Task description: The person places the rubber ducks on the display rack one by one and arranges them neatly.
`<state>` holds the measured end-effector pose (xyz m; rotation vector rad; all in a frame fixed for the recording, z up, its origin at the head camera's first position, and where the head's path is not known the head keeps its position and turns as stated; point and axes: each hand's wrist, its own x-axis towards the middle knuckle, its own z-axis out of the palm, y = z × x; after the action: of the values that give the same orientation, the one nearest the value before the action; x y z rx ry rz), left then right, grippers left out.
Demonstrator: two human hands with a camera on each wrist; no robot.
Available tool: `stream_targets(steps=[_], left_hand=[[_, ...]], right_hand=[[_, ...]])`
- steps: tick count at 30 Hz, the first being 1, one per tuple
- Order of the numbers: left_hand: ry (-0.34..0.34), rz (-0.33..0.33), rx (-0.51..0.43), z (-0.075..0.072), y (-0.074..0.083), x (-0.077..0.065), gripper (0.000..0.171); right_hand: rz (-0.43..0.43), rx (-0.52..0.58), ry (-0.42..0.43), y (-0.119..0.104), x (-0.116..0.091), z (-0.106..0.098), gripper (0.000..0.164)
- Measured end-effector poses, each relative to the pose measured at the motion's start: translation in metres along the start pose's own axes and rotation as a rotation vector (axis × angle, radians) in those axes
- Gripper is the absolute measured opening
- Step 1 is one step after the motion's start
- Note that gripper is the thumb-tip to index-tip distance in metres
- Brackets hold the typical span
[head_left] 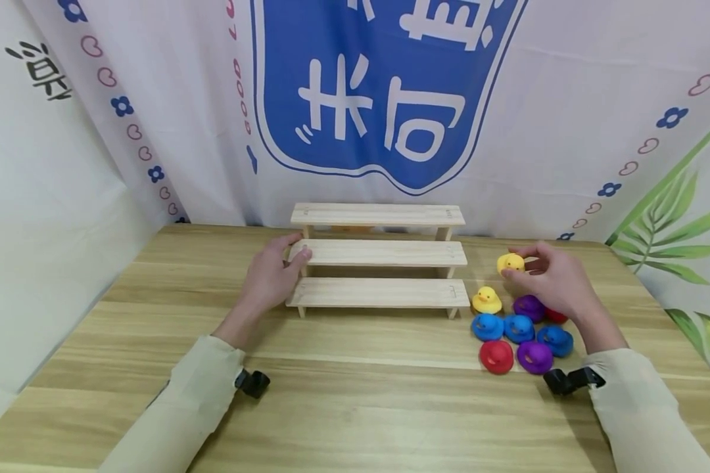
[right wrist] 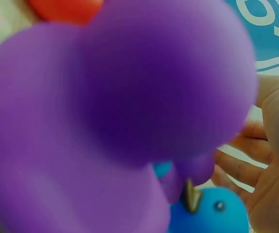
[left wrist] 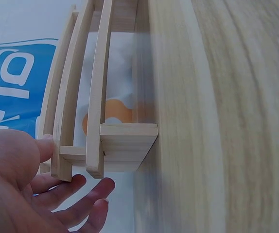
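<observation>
My left hand (head_left: 270, 274) holds the left end of a three-step wooden display stand (head_left: 378, 253). Its thumb lies over the middle step, with the fingers below, as the left wrist view shows. At the right, my right hand (head_left: 559, 276) pinches a yellow rubber duck (head_left: 511, 263) between thumb and fingers, behind the other ducks. A second yellow duck (head_left: 487, 300) sits by the stand's right end. In the right wrist view, a purple duck (right wrist: 168, 82) close to the camera covers much of the scene, and the held duck is hidden.
In front of my right hand are blue ducks (head_left: 519, 328), a red duck (head_left: 497, 357) and a purple duck (head_left: 535, 357). Another red duck (head_left: 555, 316) is partly hidden under that hand. A printed cloth (head_left: 201, 118) hangs behind the wooden table (head_left: 355, 407).
</observation>
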<state>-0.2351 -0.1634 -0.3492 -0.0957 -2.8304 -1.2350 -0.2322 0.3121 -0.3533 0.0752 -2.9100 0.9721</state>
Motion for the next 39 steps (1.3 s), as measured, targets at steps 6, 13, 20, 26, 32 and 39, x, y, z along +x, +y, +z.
stream_targets(steps=[6,13,20,26,32,39], left_hand=[[-0.004,-0.006,-0.001,0.0,-0.001,0.0,0.06],[0.003,-0.006,0.002,0.0,-0.002,0.001,0.06],[0.004,-0.009,0.01,0.0,-0.004,0.002,0.06],[0.004,-0.009,0.005,0.001,-0.004,0.001,0.059],[0.007,-0.01,0.004,0.002,-0.003,0.001,0.059],[0.007,-0.006,-0.001,0.001,-0.004,0.001,0.059]], right_hand=[[-0.023,0.037,0.045,-0.008,-0.002,0.0,0.063],[-0.053,0.073,0.074,-0.014,-0.004,0.002,0.06],[-0.133,0.088,0.132,-0.019,-0.003,0.007,0.054],[-0.198,0.073,0.16,-0.023,-0.004,0.013,0.049],[-0.265,0.079,0.187,-0.032,-0.005,0.018,0.042],[-0.307,0.077,0.226,-0.049,-0.003,0.023,0.04]])
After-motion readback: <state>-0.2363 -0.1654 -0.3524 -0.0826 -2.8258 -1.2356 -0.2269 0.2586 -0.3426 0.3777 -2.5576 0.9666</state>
